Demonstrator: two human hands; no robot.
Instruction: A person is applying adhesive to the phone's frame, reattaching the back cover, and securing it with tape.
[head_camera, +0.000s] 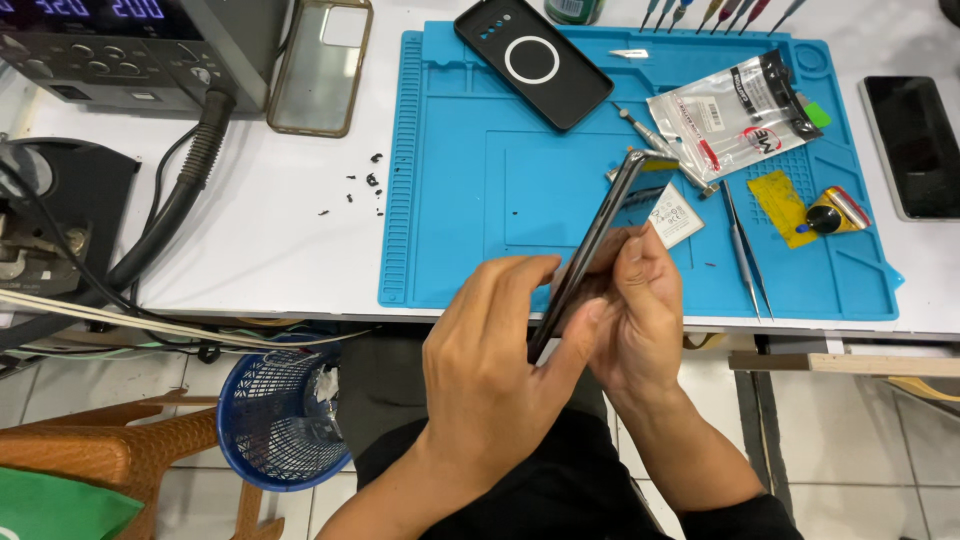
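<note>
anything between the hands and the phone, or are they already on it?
Nothing visible in between. Both the left hand and right hand already grip the dark phone, held edge-on and tilted above the blue mat.

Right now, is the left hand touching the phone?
Touching. The head view shows the left hand with its thumb pressed against the edge of the dark phone.
</note>
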